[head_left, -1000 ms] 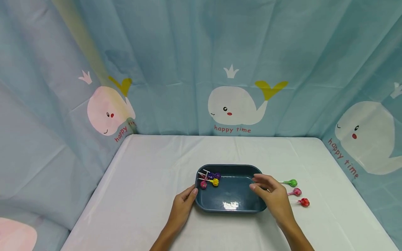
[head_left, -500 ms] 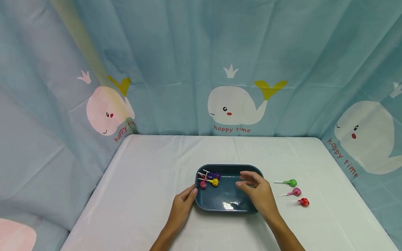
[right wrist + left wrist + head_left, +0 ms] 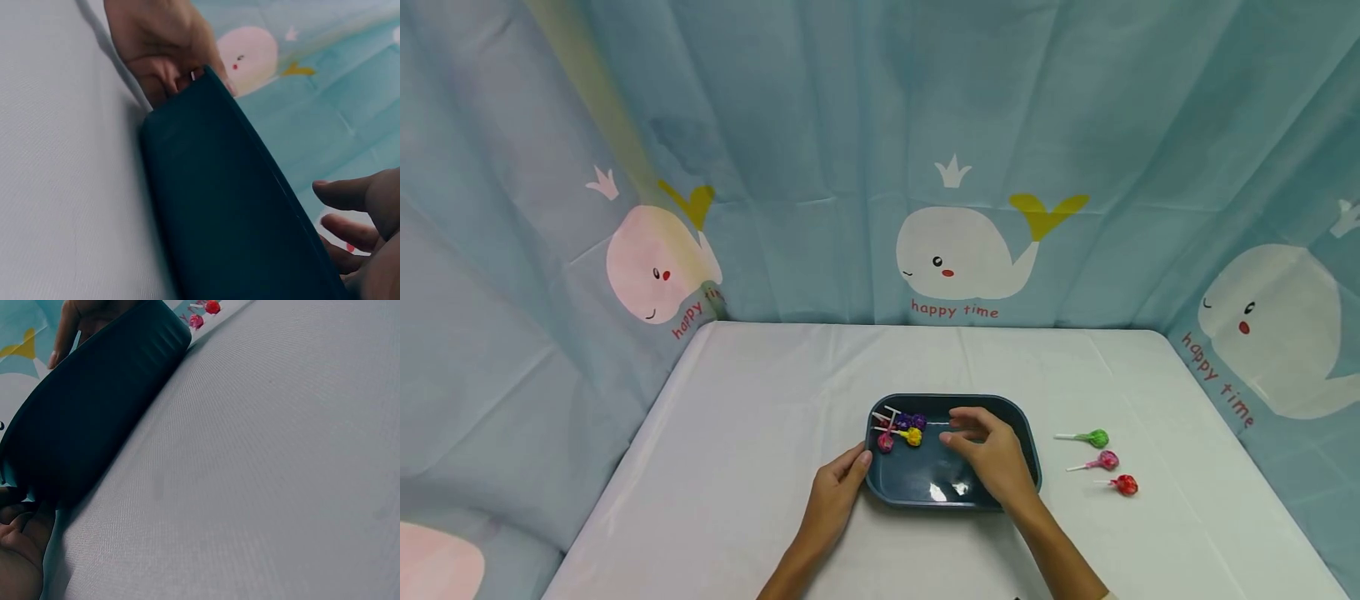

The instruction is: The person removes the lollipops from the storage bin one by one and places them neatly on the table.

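We see the left hand (image 3: 837,485) gripping a dark-blue, round-cornered, plastic-looking tray (image 3: 908,482), presumably to steady it, beneath the right hand (image 3: 994,457), whose fingers stand parted.

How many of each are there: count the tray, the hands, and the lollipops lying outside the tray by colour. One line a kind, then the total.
Tray: 1
Hands: 2 (left hand, right hand)
Green lollipop, outside the tray: 1
Pink lollipop, outside the tray: 1
Red lollipop, outside the tray: 1
Total: 6
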`<state>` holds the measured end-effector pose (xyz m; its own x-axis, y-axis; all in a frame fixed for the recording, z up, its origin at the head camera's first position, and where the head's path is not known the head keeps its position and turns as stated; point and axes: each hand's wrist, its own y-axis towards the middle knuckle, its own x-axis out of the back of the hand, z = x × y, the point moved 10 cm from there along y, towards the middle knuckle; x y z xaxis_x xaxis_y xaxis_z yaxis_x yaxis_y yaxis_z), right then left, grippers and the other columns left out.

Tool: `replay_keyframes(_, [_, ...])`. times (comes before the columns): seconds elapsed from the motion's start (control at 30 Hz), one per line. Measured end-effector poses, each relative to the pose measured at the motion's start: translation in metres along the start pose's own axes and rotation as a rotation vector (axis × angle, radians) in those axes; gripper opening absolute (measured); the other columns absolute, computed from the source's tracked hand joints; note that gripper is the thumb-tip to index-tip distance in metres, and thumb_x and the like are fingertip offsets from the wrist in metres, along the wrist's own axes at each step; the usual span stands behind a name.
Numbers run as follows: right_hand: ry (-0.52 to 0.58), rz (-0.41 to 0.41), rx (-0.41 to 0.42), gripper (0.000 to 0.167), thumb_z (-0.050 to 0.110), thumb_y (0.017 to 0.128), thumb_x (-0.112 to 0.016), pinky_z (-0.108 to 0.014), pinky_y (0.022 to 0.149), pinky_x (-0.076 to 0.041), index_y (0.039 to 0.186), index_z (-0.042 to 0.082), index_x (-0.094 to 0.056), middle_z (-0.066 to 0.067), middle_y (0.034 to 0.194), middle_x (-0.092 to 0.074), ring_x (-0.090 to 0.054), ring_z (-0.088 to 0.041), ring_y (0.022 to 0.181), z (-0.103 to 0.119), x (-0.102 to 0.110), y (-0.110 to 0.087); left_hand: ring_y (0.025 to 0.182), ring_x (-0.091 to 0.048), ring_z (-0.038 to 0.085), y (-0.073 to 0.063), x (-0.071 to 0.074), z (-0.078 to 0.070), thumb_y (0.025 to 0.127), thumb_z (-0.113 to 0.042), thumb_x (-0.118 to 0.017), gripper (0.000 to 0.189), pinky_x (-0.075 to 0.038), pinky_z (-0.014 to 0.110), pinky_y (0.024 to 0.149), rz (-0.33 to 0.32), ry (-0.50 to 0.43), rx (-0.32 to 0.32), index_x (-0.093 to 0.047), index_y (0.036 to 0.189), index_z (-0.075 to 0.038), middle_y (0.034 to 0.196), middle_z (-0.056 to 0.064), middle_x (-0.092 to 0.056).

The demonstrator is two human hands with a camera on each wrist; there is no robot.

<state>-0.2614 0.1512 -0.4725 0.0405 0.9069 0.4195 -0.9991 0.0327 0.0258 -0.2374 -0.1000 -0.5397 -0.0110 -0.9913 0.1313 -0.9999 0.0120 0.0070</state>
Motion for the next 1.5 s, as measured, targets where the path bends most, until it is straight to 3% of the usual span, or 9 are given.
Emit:
replay_keyframes(0.2, [-0.002,0.02,0.01,0.039,0.023,0.094,-0.083,-0.048,0.096,-0.061,0.13,0.01,-0.073,-0.007,0.123,-0.076,-0.072,-0.025,0.111,0.003,-0.012,0.009,0.144,-0.054,0.029,0.001,0.0,-0.001,0.111,-0.03,-0.06,0.048,-0.042,0.045,0.12,-0.002,-0.005,-0.003,-0.061,0.146,0.002,0.147,0.014,-0.064])
replay_keyframes(0.43, [-0.048,0.018,-0.004,0.036,0.02,0.094,-0.084,-0.036,0.084,-0.062,0.128,0.012,-0.075,-0.007,0.118,-0.077,-0.072,-0.022,0.103,0.003,-0.024,0.02,0.144,-0.054,0.029,0.001,-0.001,-0.001,0.111,-0.031,-0.06,0.049,-0.042,0.045,0.12,0.003,-0.01,-0.002,-0.061,0.146,0.003,0.147,0.015,-0.064])
replay_keyframes(0.63, [-0.068,0.037,0.017,0.032,0.015,0.094,-0.083,-0.038,0.083,-0.064,0.125,0.01,-0.075,-0.009,0.115,-0.076,-0.073,-0.022,0.099,0.003,-0.031,0.024,0.144,-0.054,0.031,0.001,-0.001,-0.002,0.111,-0.031,-0.059,0.05,-0.043,0.046,0.119,0.004,0.004,0.001,-0.06,0.146,0.005,0.147,0.017,-0.064])
replay_keyframes(0.93, [-0.088,0.077,0.04,0.028,0.01,0.089,-0.086,-0.032,0.075,-0.058,0.116,0.008,-0.077,-0.008,0.107,-0.077,-0.071,-0.015,0.088,-0.001,-0.045,0.031,0.144,-0.054,0.031,0.0,0.0,-0.001,0.111,-0.029,-0.06,0.049,-0.044,0.042,0.119,-0.003,0.014,-0.001,-0.06,0.145,0.005,0.146,0.017,-0.064])
replay_keyframes(1.07, [-0.101,0.089,0.057,0.026,0.008,0.088,-0.087,-0.032,0.073,-0.059,0.112,0.006,-0.077,-0.009,0.103,-0.077,-0.073,-0.016,0.085,0.003,-0.049,0.032,0.143,-0.056,0.031,0.0,-0.001,-0.001,0.111,-0.029,-0.06,0.048,-0.046,0.038,0.118,-0.007,0.019,-0.006,-0.061,0.144,0.005,0.144,0.017,-0.065])
replay_keyframes(1.3, [-0.102,0.103,0.062,0.024,0.007,0.086,-0.088,-0.036,0.075,-0.062,0.108,0.004,-0.078,-0.007,0.098,-0.077,-0.073,-0.016,0.084,0.005,-0.056,0.033,0.144,-0.054,0.032,-0.001,-0.001,-0.001,0.111,-0.031,-0.058,0.05,-0.042,0.047,0.12,-0.001,0.015,0.003,-0.06,0.145,0.006,0.146,0.018,-0.064])
replay_keyframes(1.5, [-0.128,0.14,0.091,0.022,0.006,0.088,-0.086,-0.04,0.077,-0.063,0.108,0.002,-0.079,-0.009,0.1,-0.078,-0.072,-0.017,0.085,0.006,-0.061,0.032,0.145,-0.052,0.032,-0.001,-0.002,-0.001,0.112,-0.031,-0.058,0.05,-0.04,0.046,0.121,0.005,-0.002,0.001,-0.059,0.146,0.005,0.148,0.018,-0.063])
